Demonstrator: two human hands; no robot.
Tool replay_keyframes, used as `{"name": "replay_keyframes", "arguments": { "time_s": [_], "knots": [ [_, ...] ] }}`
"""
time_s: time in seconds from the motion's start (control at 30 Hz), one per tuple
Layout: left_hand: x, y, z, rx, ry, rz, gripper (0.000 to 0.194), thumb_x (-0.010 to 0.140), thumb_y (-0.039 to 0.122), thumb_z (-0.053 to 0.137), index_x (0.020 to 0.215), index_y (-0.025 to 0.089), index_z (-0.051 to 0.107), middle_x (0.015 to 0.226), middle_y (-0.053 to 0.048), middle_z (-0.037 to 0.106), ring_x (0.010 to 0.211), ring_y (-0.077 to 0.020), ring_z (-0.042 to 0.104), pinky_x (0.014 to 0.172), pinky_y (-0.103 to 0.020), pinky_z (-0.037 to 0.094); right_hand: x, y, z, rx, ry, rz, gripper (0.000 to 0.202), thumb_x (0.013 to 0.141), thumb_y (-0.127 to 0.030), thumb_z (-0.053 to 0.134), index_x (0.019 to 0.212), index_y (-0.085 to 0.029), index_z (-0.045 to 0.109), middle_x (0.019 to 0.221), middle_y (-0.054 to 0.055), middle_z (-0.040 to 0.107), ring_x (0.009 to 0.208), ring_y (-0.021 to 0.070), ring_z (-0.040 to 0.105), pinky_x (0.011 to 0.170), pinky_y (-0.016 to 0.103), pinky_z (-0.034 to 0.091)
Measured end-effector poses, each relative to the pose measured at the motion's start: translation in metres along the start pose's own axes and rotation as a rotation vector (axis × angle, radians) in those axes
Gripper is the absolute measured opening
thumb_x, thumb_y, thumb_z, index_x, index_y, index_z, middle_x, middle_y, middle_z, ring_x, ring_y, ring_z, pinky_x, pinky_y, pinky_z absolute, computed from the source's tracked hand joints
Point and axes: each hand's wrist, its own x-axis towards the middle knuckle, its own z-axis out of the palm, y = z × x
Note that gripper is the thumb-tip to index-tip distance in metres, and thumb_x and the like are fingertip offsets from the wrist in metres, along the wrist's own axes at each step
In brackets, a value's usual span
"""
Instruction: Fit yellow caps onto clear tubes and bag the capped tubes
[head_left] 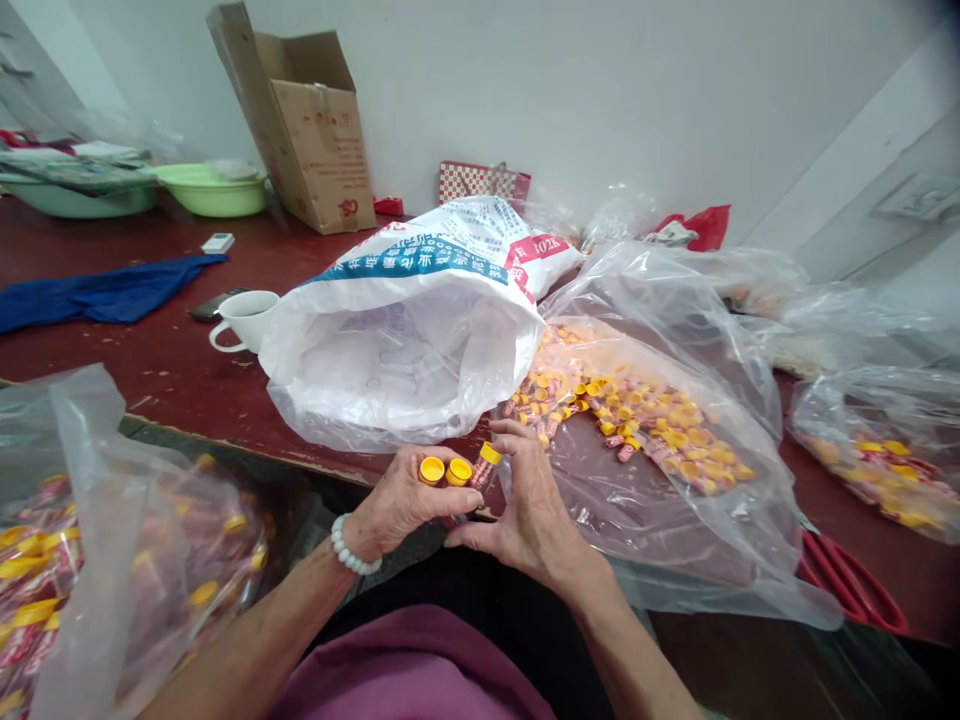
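My left hand point(397, 505), with a white bead bracelet on the wrist, grips two small tubes with yellow caps point(444, 471) near the table's front edge. Touching it from the right, my right hand point(529, 505) holds a third yellow-capped tube point(487, 460) upright beside the other two. Just beyond my right hand, a clear plastic bag point(675, 500) lies open with a heap of several yellow-capped tubes point(637, 415) spilling toward me. A big white woven sack point(420, 320) lies open directly behind my hands.
A clear bag of tubes point(90, 560) sits at my lower left, another bag of tubes point(877, 460) at the right. On the dark red table point(150, 370) are a white cup point(244, 318), blue cloth point(105, 292), green basins point(214, 188), a cardboard box point(315, 130) and red scissors handles point(847, 585).
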Motion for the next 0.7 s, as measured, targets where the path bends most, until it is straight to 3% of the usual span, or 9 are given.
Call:
{"name": "replay_keyframes", "arguments": {
  "time_s": [0.13, 0.33, 0.5, 0.63, 0.7],
  "knots": [
    [-0.001, -0.009, 0.009, -0.291, -0.041, -0.072, 0.015, 0.064, 0.021, 0.072, 0.069, 0.011, 0.063, 0.055, 0.003, 0.05, 0.049, -0.0075, 0.041, 0.046, -0.019, 0.03, -0.005, -0.001, 0.01, 0.046, 0.026, 0.057, 0.095, 0.044, -0.038, 0.088, 0.119, -0.022, 0.031, 0.127, 0.013, 0.041, 0.119, 0.0287, 0.044, 0.098, 0.044, 0.04],
    [-0.003, -0.021, 0.016, -0.607, -0.07, -0.14, 0.017, 0.058, 0.014, 0.073, 0.071, 0.011, 0.065, 0.065, 0.0, 0.057, 0.057, -0.0084, 0.047, 0.055, -0.019, 0.036, -0.008, -0.007, 0.005, 0.165, -0.034, 0.175, 0.099, 0.044, -0.051, 0.086, 0.122, -0.021, 0.032, 0.126, 0.012, 0.044, 0.115, 0.0259, 0.048, 0.095, 0.038, 0.043],
    [-0.003, -0.02, 0.015, -0.537, -0.091, -0.148, 0.014, 0.062, 0.018, 0.072, 0.07, 0.011, 0.064, 0.06, 0.001, 0.053, 0.053, -0.0084, 0.044, 0.051, -0.02, 0.033, -0.015, -0.003, 0.006, 0.075, -0.01, 0.109, 0.098, 0.043, -0.057, 0.084, 0.12, -0.02, 0.035, 0.124, 0.014, 0.047, 0.116, 0.0287, 0.049, 0.096, 0.042, 0.043],
    [0.0, -0.016, 0.015, -0.319, -0.058, -0.095, 0.016, 0.063, 0.019, 0.072, 0.061, 0.011, 0.058, 0.053, 0.003, 0.047, 0.048, -0.0069, 0.036, 0.046, -0.021, 0.025, -0.02, 0.0, 0.009, -0.035, 0.036, 0.07, 0.083, 0.051, -0.051, 0.083, 0.115, -0.02, 0.039, 0.116, 0.013, 0.051, 0.11, 0.0288, 0.052, 0.09, 0.043, 0.045],
    [0.001, -0.018, 0.016, -0.335, -0.072, -0.095, 0.016, 0.064, 0.019, 0.072, 0.062, 0.011, 0.058, 0.053, 0.003, 0.046, 0.048, -0.0065, 0.035, 0.045, -0.021, 0.024, -0.02, 0.0, 0.008, -0.018, 0.048, 0.067, 0.08, 0.051, -0.049, 0.084, 0.112, -0.021, 0.041, 0.111, 0.011, 0.054, 0.103, 0.0265, 0.055, 0.086, 0.04, 0.048]
  ]
}}
